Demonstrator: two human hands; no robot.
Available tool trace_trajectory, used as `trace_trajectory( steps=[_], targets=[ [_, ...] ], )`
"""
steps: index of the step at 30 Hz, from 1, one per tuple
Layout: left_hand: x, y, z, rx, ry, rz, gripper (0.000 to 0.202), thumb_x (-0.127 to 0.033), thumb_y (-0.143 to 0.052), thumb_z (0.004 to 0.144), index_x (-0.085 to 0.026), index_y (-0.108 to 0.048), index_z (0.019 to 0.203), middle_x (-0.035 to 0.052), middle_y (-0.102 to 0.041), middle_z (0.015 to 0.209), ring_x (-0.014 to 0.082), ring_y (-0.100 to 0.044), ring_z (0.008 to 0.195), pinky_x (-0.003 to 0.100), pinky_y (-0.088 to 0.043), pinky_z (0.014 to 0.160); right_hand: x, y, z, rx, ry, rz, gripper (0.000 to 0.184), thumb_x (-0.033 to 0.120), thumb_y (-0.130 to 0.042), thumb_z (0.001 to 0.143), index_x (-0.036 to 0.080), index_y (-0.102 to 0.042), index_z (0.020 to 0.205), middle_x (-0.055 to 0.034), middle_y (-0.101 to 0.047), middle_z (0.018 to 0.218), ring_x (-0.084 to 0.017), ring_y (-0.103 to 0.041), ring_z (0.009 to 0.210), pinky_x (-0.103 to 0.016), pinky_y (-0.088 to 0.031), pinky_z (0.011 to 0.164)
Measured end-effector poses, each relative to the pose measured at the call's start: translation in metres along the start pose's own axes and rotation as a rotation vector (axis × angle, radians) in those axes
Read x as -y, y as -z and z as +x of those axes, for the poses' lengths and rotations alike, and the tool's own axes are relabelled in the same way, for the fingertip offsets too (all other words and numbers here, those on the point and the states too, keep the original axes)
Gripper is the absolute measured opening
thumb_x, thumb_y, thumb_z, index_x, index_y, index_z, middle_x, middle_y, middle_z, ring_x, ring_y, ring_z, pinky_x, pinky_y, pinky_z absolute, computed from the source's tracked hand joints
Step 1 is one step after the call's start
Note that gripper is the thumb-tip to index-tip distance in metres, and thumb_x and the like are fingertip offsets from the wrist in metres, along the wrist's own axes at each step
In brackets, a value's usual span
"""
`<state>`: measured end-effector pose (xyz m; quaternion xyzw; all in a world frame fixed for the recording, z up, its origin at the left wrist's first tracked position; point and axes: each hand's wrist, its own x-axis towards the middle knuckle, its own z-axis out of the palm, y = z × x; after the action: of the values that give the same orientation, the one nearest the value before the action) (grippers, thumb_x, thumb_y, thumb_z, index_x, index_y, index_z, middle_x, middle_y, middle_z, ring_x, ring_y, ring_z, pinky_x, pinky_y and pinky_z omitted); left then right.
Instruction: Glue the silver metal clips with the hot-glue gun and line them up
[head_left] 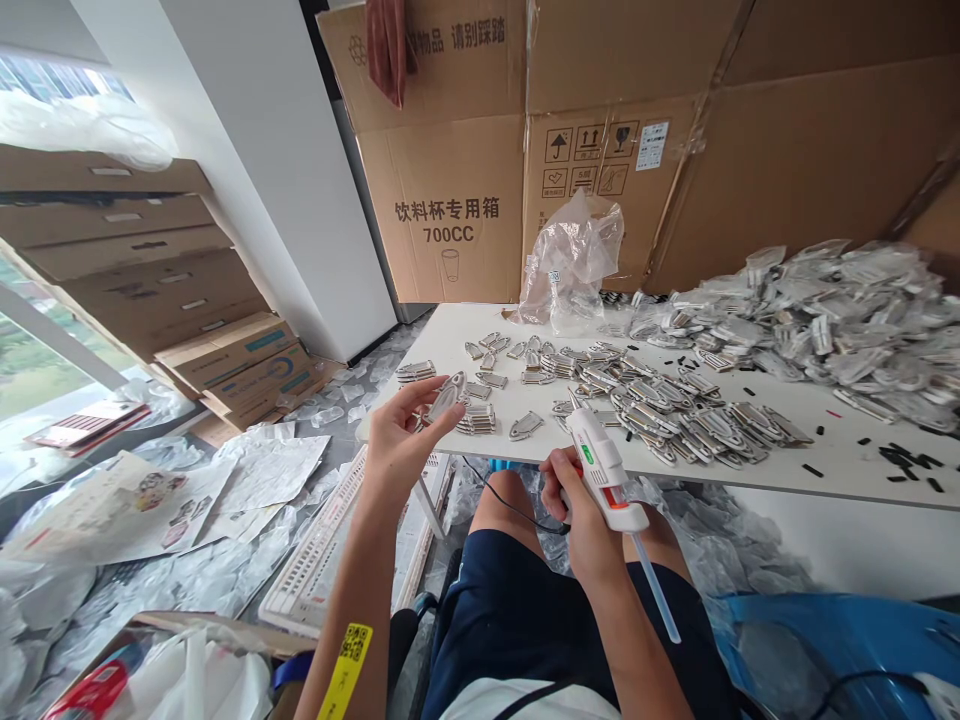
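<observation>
My left hand [414,425] pinches a small pale, oval-ended flat piece [448,396] over the left end of the white table. My right hand [581,505] is wrapped round the handle of a white glue gun [598,450], its nozzle pointing up and away from me. A translucent glue stick [656,588] sticks out of the gun's back end. Beside my left hand stands a short stack of similar pieces [478,418], and one single piece [526,425] lies between my hands. A large loose pile of the pieces [667,405] spreads past the gun.
Plastic-wrapped pieces [810,310] are heaped at the back right of the table [750,480]. Small black bits [907,462] lie scattered at the right. A crumpled clear bag [574,260] leans on tall cardboard [450,150]. A blue plastic chair [825,640] stands at lower right.
</observation>
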<state>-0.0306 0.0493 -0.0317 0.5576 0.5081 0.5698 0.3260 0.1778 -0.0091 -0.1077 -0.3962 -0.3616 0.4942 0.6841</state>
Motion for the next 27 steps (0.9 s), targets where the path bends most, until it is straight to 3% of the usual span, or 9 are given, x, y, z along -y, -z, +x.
trace_trajectory(
  steps=[7,14,17,20,23,27],
  targets=[
    [-0.003,0.0,0.0,-0.013,-0.012,0.087,0.041,-0.047,-0.092,0.082,-0.033,-0.084,0.12,0.0049,-0.082,0.117,0.0262,-0.07,0.121,0.04,-0.048,0.105,-0.003,0.0,0.002,0.004,-0.014,0.005,0.041,0.059,-0.08,0.094,0.02,-0.071,0.085,0.0051,-0.051,0.062,-0.008,-0.039,0.046,-0.025,-0.026,0.042],
    [-0.016,-0.003,-0.005,-0.002,0.012,-0.041,0.038,-0.044,-0.092,0.081,-0.027,-0.084,0.114,0.0082,-0.085,0.102,0.03,-0.076,0.111,0.04,-0.056,0.09,-0.003,0.0,0.002,0.011,-0.009,0.022,0.039,0.057,-0.08,0.095,0.02,-0.071,0.085,0.0058,-0.05,0.061,-0.007,-0.039,0.045,-0.025,-0.026,0.044],
    [-0.024,-0.006,-0.01,0.121,-0.032,-0.016,0.034,-0.043,-0.091,0.083,-0.027,-0.084,0.112,0.0061,-0.084,0.095,0.03,-0.075,0.107,0.043,-0.054,0.098,-0.001,-0.001,0.0,0.029,0.001,0.009,0.038,0.056,-0.08,0.095,0.02,-0.072,0.088,0.0063,-0.049,0.06,-0.008,-0.037,0.046,-0.025,-0.025,0.044],
    [-0.029,-0.012,-0.017,0.289,-0.071,0.013,0.035,-0.042,-0.092,0.083,-0.027,-0.084,0.114,0.0061,-0.084,0.102,0.0296,-0.075,0.108,0.044,-0.051,0.105,0.001,-0.003,-0.002,0.059,0.015,-0.006,0.036,0.056,-0.078,0.097,0.021,-0.074,0.093,0.0069,-0.048,0.06,-0.008,-0.036,0.046,-0.026,-0.025,0.046],
    [-0.03,-0.021,-0.024,0.428,-0.081,0.027,0.037,-0.041,-0.092,0.084,-0.029,-0.083,0.118,0.0074,-0.082,0.12,0.0295,-0.074,0.112,0.043,-0.052,0.107,0.003,-0.005,-0.004,0.065,0.047,0.025,0.033,0.055,-0.076,0.098,0.022,-0.075,0.101,0.0068,-0.048,0.06,-0.008,-0.037,0.048,-0.026,-0.025,0.046],
    [-0.031,-0.031,-0.029,0.519,-0.14,0.054,0.032,-0.042,-0.088,0.089,-0.029,-0.083,0.119,0.0066,-0.082,0.12,0.0274,-0.073,0.11,0.041,-0.052,0.103,0.006,-0.005,-0.002,0.078,0.074,0.081,0.03,0.052,-0.075,0.099,0.023,-0.075,0.107,0.007,-0.047,0.06,-0.009,-0.037,0.049,-0.026,-0.025,0.047]
  ],
)
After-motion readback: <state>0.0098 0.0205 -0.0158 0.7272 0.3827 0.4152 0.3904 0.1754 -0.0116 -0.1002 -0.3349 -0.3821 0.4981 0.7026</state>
